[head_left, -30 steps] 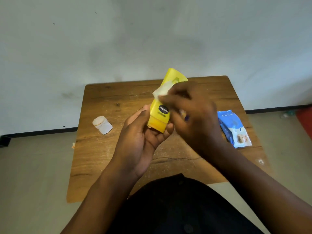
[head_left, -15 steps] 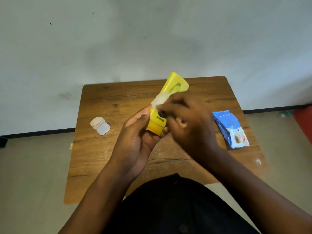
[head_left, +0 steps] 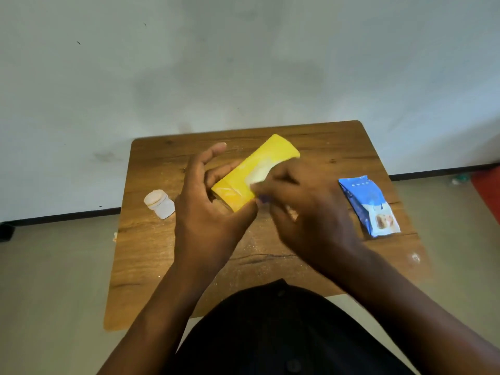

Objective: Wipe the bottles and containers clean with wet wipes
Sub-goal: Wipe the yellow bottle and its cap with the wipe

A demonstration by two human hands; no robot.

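A yellow bottle (head_left: 251,173) is held tilted above the wooden table (head_left: 151,266), its far end pointing up and right. My left hand (head_left: 208,209) grips its lower end, with the index finger stretched out. My right hand (head_left: 305,212) presses a white wet wipe (head_left: 258,175) against the bottle's middle; the hand is blurred. A small white jar (head_left: 159,204) lies on its side at the table's left. A blue pack of wet wipes (head_left: 369,205) lies at the table's right.
The table stands against a pale wall. Pale floor surrounds it, with a red object (head_left: 488,193) at the far right edge. My dark-clothed lap (head_left: 270,334) is at the table's near edge.
The bottle has turned in my left hand, so its plain yellow side faces me, and it tilts further to the right. My right hand with the wipe slid along it.
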